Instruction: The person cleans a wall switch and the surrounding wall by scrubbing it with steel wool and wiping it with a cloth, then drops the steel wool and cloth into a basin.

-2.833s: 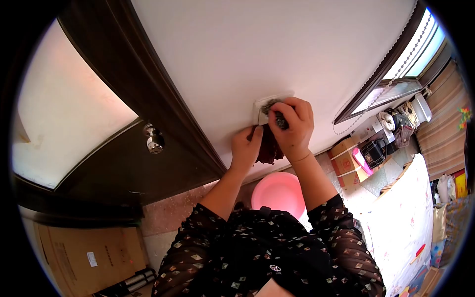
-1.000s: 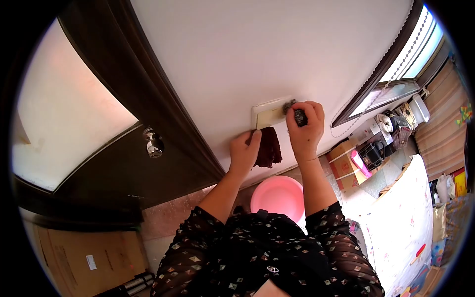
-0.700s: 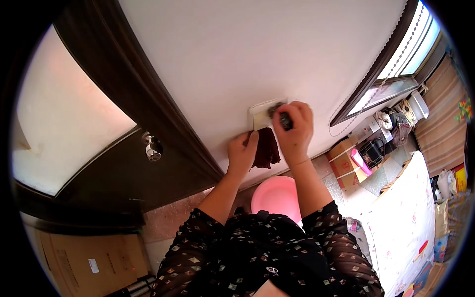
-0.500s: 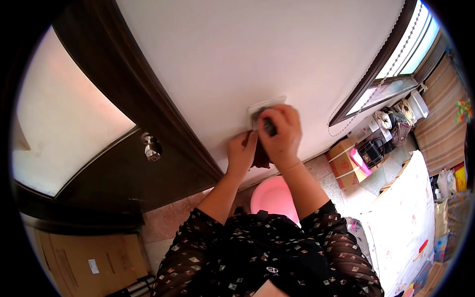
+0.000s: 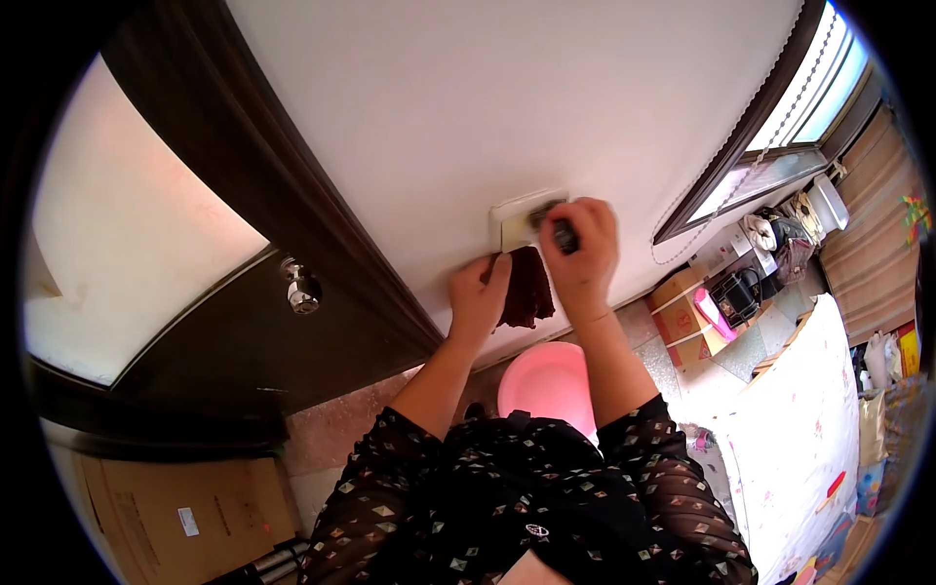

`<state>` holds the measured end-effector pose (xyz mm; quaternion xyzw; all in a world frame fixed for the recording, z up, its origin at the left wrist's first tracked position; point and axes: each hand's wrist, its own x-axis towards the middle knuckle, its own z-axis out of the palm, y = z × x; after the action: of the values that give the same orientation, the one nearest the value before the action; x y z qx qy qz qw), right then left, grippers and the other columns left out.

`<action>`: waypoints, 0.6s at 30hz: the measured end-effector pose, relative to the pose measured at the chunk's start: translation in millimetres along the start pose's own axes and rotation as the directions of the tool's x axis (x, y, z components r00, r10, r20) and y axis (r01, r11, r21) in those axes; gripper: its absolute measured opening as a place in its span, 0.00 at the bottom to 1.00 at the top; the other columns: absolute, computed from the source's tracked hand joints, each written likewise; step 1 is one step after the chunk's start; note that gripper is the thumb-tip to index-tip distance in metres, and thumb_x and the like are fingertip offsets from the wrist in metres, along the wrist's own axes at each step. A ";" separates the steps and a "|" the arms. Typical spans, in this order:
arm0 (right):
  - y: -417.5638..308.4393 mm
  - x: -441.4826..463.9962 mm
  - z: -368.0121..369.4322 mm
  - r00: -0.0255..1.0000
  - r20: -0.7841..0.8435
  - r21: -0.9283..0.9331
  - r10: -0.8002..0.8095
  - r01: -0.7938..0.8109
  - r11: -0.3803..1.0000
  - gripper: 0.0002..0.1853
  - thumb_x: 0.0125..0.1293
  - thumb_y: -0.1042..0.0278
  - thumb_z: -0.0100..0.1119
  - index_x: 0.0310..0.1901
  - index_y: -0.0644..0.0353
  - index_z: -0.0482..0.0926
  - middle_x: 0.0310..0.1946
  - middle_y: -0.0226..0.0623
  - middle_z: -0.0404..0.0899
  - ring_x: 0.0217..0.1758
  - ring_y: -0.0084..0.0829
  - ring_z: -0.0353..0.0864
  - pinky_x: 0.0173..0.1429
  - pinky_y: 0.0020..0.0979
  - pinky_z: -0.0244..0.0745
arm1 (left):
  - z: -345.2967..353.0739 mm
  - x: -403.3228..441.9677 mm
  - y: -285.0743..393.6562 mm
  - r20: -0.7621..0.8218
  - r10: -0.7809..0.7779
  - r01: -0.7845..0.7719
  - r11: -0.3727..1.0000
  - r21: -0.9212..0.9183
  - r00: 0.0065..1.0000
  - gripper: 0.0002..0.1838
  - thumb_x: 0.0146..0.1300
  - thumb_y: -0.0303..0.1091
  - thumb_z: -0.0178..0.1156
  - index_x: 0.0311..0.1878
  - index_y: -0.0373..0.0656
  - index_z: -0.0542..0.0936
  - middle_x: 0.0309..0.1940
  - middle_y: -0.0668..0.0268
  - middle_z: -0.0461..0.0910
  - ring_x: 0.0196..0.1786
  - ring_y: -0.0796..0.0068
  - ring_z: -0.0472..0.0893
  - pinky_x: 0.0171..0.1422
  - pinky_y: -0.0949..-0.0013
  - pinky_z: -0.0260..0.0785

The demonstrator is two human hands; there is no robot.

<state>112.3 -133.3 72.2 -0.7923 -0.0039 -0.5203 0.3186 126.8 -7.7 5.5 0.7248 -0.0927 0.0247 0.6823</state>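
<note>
Right hand (image 5: pixel 588 261): fingers closed round scrubber (image 5: pixel 565 236) at plate's (image 5: pixel 514 232) right end. Left hand (image 5: pixel 477 304): fingers pinch cloth (image 5: pixel 526 292) below plate's lower edge. Scrubbing judged unfinished; cleaned share cannot be told.

right hand (image 5: pixel 584 252): blurred | wall plate (image 5: pixel 517 230): partly covered | pink basin (image 5: pixel 546 382): partly hidden

The tiled floor (image 5: pixel 327 434) carries a pink basin (image 5: pixel 544 387) and a strapped cardboard box (image 5: pixel 677 318). A red object (image 5: pixel 836 485) lies on the floral bedsheet (image 5: pixel 785 419).
</note>
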 end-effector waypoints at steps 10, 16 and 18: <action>2.5 4.1 -4.6 1.000 -0.011 -0.010 0.025 -0.026 1.000 0.08 0.42 0.77 0.63 0.26 0.54 0.75 0.30 0.33 0.72 0.35 0.36 0.72 0.37 0.33 0.69 | 2.2 0.6 2.5 -0.028 0.068 -0.069 0.998 -0.009 0.997 0.15 0.62 0.37 0.54 0.31 0.31 0.77 0.16 0.72 0.70 0.21 0.85 0.64 0.25 0.75 0.59; 29.0 -8.5 -25.8 0.967 -0.070 0.111 0.244 -0.235 0.966 0.06 0.48 0.77 0.61 0.29 0.58 0.77 0.31 0.36 0.71 0.35 0.33 0.72 0.38 0.30 0.69 | 2.6 -1.0 6.4 -0.025 0.050 -0.050 0.999 0.011 0.998 0.15 0.62 0.37 0.55 0.30 0.32 0.77 0.18 0.75 0.69 0.24 0.86 0.63 0.28 0.77 0.59; 30.0 -15.1 -25.1 0.964 -0.050 0.115 0.260 -0.254 0.961 0.06 0.48 0.78 0.60 0.29 0.59 0.77 0.32 0.36 0.71 0.35 0.33 0.73 0.39 0.29 0.69 | 1.6 -0.1 3.6 -0.033 0.070 -0.069 0.997 0.023 0.997 0.15 0.61 0.37 0.55 0.31 0.31 0.77 0.15 0.72 0.69 0.22 0.85 0.64 0.27 0.75 0.60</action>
<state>94.9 -165.1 51.1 -0.7507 0.0813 -0.4987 0.4255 125.9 -9.5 9.0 0.7281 -0.1061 0.0615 0.6744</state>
